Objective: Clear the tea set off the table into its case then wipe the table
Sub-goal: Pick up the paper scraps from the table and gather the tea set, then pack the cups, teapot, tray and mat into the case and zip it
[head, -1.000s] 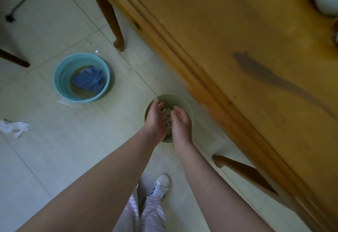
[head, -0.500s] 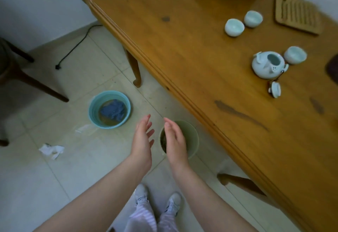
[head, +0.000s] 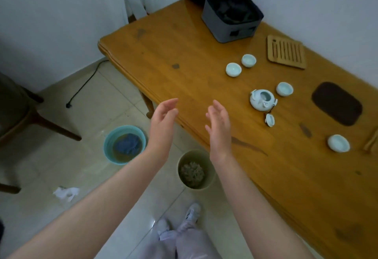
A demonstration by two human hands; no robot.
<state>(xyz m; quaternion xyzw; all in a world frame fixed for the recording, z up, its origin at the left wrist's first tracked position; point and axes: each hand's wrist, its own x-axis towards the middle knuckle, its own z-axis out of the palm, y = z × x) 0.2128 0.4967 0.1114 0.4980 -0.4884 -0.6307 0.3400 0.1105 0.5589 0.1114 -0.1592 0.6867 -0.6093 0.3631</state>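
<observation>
My left hand (head: pixel 163 119) and my right hand (head: pixel 218 124) are raised, palms facing each other, fingers apart and empty, at the near edge of the wooden table (head: pixel 184 40). On the table stand a pale teapot (head: pixel 261 99) with no lid, its lid (head: pixel 270 120) lying beside it on a cord, and several pale cups: two (head: pixel 233 69) (head: pixel 248 60) further back, one (head: pixel 284 89) by the teapot, one (head: pixel 338 143) at the right. A grey open case (head: pixel 232 16) sits at the far end. A slatted wooden tray (head: pixel 286 51) and a dark mat (head: pixel 336 103) lie to the right.
On the floor stand a blue basin (head: pixel 124 144) with water and a blue cloth, and a green bin (head: pixel 196 169) holding tea waste, close to the table edge. A crumpled tissue (head: pixel 66 192) lies at the left. A chair (head: pixel 18 115) stands at the far left, a black cable (head: pixel 86 83) by the wall.
Both hands have come up out of the green bin and moved apart, empty. The view has tilted up from the floor to take in the table and tea set.
</observation>
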